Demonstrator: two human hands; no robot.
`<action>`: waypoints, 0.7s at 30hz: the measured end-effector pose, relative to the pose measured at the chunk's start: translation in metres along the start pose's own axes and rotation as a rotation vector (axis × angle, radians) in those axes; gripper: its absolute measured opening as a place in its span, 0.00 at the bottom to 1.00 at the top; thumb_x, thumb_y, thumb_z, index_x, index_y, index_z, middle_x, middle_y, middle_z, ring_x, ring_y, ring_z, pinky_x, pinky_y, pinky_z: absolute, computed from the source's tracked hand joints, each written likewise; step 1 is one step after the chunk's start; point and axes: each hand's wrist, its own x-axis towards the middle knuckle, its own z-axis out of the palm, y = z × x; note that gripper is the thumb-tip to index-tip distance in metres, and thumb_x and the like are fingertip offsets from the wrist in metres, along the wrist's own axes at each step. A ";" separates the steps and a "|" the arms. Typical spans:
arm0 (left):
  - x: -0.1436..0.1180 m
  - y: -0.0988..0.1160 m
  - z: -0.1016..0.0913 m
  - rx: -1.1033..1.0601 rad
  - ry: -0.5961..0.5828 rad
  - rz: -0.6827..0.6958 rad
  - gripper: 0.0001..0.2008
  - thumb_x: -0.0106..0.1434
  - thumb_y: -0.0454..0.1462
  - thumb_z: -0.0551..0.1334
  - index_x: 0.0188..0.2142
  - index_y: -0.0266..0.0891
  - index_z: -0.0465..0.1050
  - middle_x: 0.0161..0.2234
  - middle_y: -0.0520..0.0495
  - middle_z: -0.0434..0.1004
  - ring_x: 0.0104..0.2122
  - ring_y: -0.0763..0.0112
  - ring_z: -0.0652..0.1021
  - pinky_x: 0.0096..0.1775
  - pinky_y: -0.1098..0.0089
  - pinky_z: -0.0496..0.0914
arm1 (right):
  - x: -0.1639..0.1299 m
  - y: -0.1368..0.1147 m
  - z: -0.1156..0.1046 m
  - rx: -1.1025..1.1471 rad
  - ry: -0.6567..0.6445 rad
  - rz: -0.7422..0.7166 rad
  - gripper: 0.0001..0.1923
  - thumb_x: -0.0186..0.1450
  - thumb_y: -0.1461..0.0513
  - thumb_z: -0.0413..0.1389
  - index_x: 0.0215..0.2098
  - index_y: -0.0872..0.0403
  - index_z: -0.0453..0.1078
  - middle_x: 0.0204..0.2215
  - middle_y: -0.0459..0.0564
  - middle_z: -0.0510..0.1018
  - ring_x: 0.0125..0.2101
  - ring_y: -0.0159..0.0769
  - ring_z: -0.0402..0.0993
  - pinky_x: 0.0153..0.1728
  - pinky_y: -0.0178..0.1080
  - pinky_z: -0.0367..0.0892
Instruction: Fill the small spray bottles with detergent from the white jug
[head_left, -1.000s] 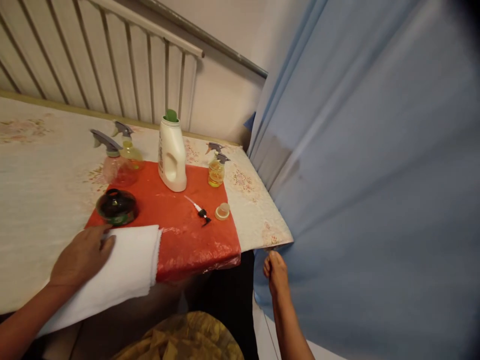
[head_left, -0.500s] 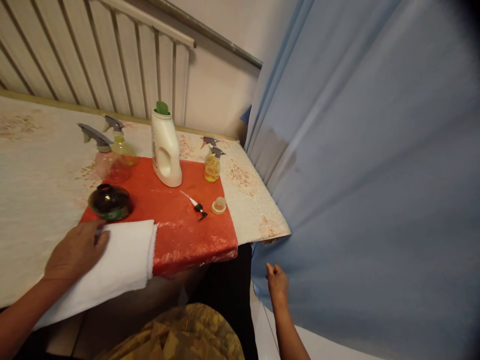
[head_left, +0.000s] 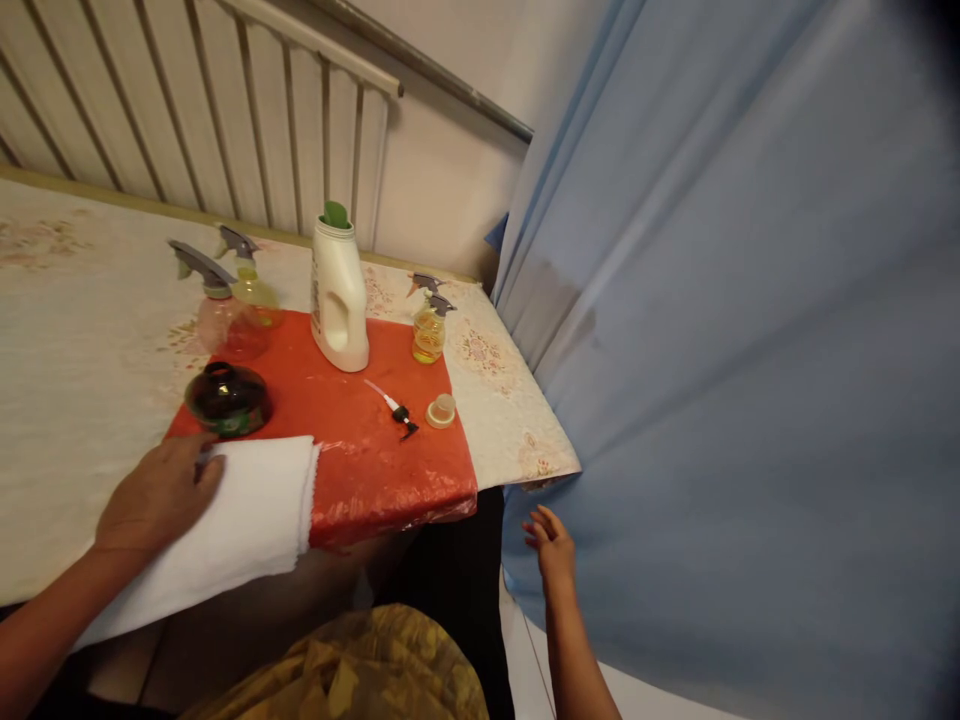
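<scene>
- Wide pale blue fabric curtain (head_left: 750, 380): one, hanging at the right. The right hand (head_left: 553, 545) is against its lower fold with fingers spread loose, gripping nothing.
- Long table under a cream floral cloth (head_left: 82, 340): one, with one red plastic sheet (head_left: 367, 450) laid over its near right part.
- Folded white towel (head_left: 247, 520): one, its long axis running from the table's near edge toward the sheet. The left hand (head_left: 159, 495) lies flat on its left end, palm down, not clenched. This hand is the nearer one to the towel; the right hand is well apart.
- Tall white plastic jug with a green cap (head_left: 339, 295): one.
- Clear spray bottles with grey triggers: four, two (head_left: 225, 310) left of the jug, two (head_left: 429, 325) right.
- Dark round lidded jar (head_left: 228, 398): one, just beyond the left fingertips.
- Small loose pump nozzle (head_left: 396, 408) and small beige cap (head_left: 441, 410): one each.
</scene>
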 end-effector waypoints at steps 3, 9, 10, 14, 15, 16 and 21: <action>0.000 -0.001 0.001 -0.003 -0.013 -0.004 0.25 0.68 0.45 0.46 0.52 0.29 0.68 0.45 0.35 0.75 0.45 0.54 0.76 0.49 0.60 0.69 | -0.008 -0.022 0.008 0.247 -0.141 0.031 0.33 0.57 0.37 0.57 0.44 0.54 0.74 0.44 0.60 0.83 0.43 0.49 0.82 0.40 0.46 0.76; 0.001 0.001 -0.003 0.018 -0.060 -0.015 0.24 0.69 0.45 0.44 0.51 0.31 0.68 0.45 0.36 0.75 0.44 0.55 0.76 0.46 0.61 0.69 | -0.023 -0.061 0.020 0.757 -0.405 0.188 0.35 0.55 0.36 0.62 0.42 0.56 0.78 0.46 0.62 0.83 0.48 0.51 0.80 0.42 0.47 0.76; 0.001 0.002 -0.003 0.016 -0.064 -0.013 0.23 0.69 0.45 0.45 0.51 0.31 0.68 0.45 0.36 0.75 0.44 0.55 0.76 0.46 0.62 0.69 | -0.024 -0.065 0.022 0.769 -0.421 0.191 0.35 0.55 0.36 0.61 0.42 0.56 0.78 0.46 0.62 0.83 0.48 0.52 0.79 0.42 0.47 0.76; 0.001 0.002 -0.003 0.003 -0.028 -0.007 0.24 0.69 0.45 0.45 0.51 0.31 0.68 0.44 0.36 0.75 0.43 0.54 0.76 0.46 0.61 0.69 | -0.029 -0.074 0.026 0.795 -0.482 0.206 0.34 0.58 0.37 0.61 0.45 0.57 0.78 0.49 0.63 0.81 0.51 0.52 0.78 0.42 0.46 0.76; 0.001 0.001 -0.002 0.003 -0.023 -0.007 0.24 0.69 0.46 0.45 0.51 0.31 0.69 0.44 0.36 0.75 0.43 0.54 0.76 0.46 0.61 0.69 | -0.030 -0.076 0.027 0.800 -0.492 0.207 0.34 0.58 0.37 0.60 0.45 0.57 0.78 0.49 0.63 0.80 0.51 0.52 0.77 0.42 0.46 0.76; 0.001 0.001 -0.001 0.002 -0.025 -0.006 0.24 0.68 0.46 0.45 0.51 0.31 0.69 0.44 0.36 0.76 0.43 0.54 0.76 0.46 0.61 0.69 | -0.031 -0.078 0.027 0.807 -0.501 0.206 0.34 0.59 0.38 0.60 0.46 0.57 0.78 0.50 0.64 0.80 0.51 0.52 0.77 0.42 0.46 0.76; 0.002 0.000 -0.001 0.007 -0.041 -0.008 0.24 0.68 0.45 0.45 0.51 0.31 0.69 0.45 0.36 0.76 0.44 0.55 0.76 0.46 0.62 0.69 | -0.035 -0.086 0.031 0.842 -0.532 0.199 0.33 0.59 0.39 0.62 0.45 0.58 0.78 0.49 0.62 0.81 0.47 0.48 0.79 0.40 0.42 0.76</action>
